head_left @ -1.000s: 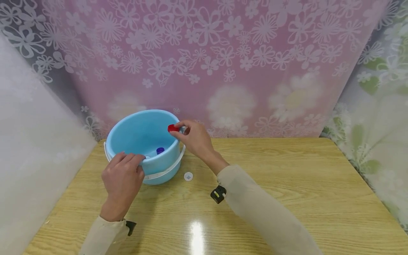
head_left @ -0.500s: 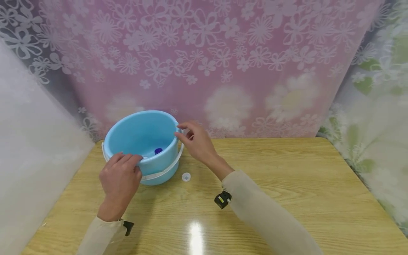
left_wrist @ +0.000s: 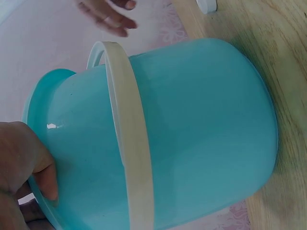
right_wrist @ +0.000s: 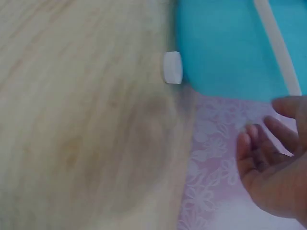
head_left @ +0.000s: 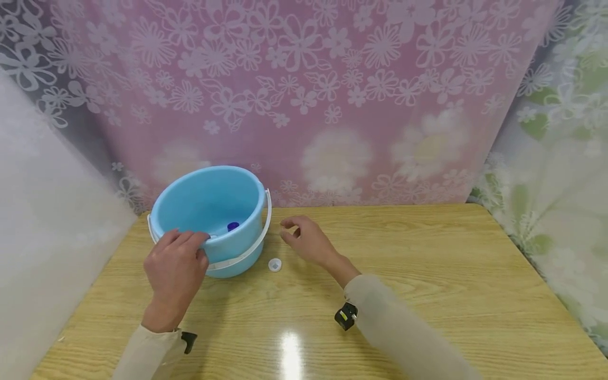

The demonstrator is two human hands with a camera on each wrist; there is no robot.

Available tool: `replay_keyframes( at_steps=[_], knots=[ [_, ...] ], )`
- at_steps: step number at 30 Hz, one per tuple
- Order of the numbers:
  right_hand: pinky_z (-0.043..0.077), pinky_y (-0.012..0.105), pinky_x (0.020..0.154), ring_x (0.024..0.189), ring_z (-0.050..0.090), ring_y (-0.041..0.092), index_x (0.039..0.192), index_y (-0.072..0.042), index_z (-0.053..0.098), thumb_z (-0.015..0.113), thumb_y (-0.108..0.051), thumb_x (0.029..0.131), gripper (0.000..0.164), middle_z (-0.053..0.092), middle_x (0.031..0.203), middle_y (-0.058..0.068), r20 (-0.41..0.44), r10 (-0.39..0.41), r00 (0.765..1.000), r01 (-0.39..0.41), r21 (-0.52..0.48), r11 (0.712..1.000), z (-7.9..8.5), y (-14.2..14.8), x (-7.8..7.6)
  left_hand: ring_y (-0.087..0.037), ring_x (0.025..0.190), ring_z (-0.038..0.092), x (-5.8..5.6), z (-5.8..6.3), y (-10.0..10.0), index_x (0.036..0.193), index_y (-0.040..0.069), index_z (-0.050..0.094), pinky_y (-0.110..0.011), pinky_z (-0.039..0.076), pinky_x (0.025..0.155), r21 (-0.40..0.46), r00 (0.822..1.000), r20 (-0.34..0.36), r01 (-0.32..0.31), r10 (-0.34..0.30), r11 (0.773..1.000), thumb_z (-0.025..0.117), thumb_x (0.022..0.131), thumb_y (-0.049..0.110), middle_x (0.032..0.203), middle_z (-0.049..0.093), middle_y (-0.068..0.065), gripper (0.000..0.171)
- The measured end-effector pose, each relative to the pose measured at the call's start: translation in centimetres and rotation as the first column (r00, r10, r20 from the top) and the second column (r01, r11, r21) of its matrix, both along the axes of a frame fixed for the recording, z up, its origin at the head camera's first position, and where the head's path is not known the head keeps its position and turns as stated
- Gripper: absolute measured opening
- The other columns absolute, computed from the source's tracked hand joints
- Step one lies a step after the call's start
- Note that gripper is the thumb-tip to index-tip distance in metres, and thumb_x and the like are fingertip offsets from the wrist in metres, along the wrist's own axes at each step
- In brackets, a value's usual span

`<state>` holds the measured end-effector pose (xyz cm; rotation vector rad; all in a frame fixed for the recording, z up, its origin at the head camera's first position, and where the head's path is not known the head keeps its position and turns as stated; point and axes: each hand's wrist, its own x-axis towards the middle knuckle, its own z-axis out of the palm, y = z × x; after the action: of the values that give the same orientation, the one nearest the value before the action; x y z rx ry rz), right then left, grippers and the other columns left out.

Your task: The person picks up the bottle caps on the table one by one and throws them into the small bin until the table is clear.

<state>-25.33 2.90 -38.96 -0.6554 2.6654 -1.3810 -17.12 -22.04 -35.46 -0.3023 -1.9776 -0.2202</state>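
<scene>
A light blue bucket [head_left: 209,192] stands on the table at the left. My left hand [head_left: 176,264] grips its near rim, thumb on the outer wall and fingers over the edge, as the left wrist view also shows. Inside lies a dark purple cap [head_left: 233,226]; a white piece shows just behind the near rim, mostly hidden. A white bottle cap [head_left: 275,265] lies on the wood beside the bucket's base, hollow side up. Right of the bucket, my right hand [head_left: 311,243] hovers over the table with loosely bent fingers and nothing between them.
The bucket's white handle [head_left: 246,255] hangs down across its front. A wooden table [head_left: 427,274] spreads to the right. Behind it hangs a pink floral curtain [head_left: 332,121]. Each wrist carries a small black camera [head_left: 346,316].
My right hand has let go of a red cap at the bucket's rim, and the cap is out of sight. That hand has moved back toward the right and down. My left hand stays on the rim.
</scene>
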Motion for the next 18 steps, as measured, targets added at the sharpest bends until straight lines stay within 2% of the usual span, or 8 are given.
replay_keyframes(
  at_steps=[4, 7, 10, 18],
  knots=[
    [0.050, 0.034, 0.078, 0.094, 0.058, 0.022, 0.127, -0.001, 0.058, 0.062, -0.019, 0.092, 0.039, 0.053, 0.126, 0.014, 0.057, 0.100, 0.993, -0.107, 0.133, 0.985, -1.3, -0.3, 0.3, -0.029, 0.068, 0.060, 0.0, 0.0, 0.0, 0.071, 0.006, 0.071, -0.041, 0.039, 0.038, 0.001, 1.000, -0.009, 0.001, -0.001, 1.000, 0.040, 0.063, -0.009, 0.065, 0.065, -0.006, 0.035],
    [0.049, 0.040, 0.085, 0.104, 0.058, 0.027, 0.128, 0.000, 0.057, 0.067, -0.022, 0.089, 0.046, 0.053, 0.125, 0.017, 0.085, 0.131, 0.988, -0.146, 0.221, 0.964, -2.0, -0.5, 0.6, -0.029, 0.068, 0.060, 0.1, 0.0, 0.0, 0.071, 0.006, 0.071, -0.041, 0.039, 0.038, 0.003, 1.000, -0.001, 0.001, -0.001, 1.000, 0.040, 0.063, -0.009, 0.065, 0.065, -0.006, 0.035],
    [0.048, 0.040, 0.087, 0.109, 0.056, 0.026, 0.129, -0.003, 0.058, 0.071, -0.027, 0.085, 0.052, 0.055, 0.122, 0.014, 0.094, 0.123, 0.988, -0.146, 0.293, 0.945, -2.7, -0.8, 0.9, -0.029, 0.068, 0.060, 0.0, -0.1, 0.0, 0.071, 0.006, 0.071, -0.041, 0.039, 0.037, 0.001, 1.000, 0.000, 0.000, 0.000, 1.000, 0.040, 0.064, -0.009, 0.065, 0.065, -0.006, 0.035],
    [0.048, 0.040, 0.080, 0.098, 0.057, 0.020, 0.129, -0.010, 0.059, 0.071, -0.032, 0.080, 0.055, 0.053, 0.120, 0.009, 0.087, 0.057, 0.995, -0.086, 0.389, 0.917, -3.5, -2.2, 1.5, -0.029, 0.069, 0.060, -0.1, -0.1, 0.0, 0.070, 0.006, 0.071, -0.041, 0.038, 0.036, -0.004, 1.000, -0.017, -0.003, 0.003, 1.000, 0.038, 0.064, -0.008, 0.064, 0.064, -0.006, 0.036]
  ],
)
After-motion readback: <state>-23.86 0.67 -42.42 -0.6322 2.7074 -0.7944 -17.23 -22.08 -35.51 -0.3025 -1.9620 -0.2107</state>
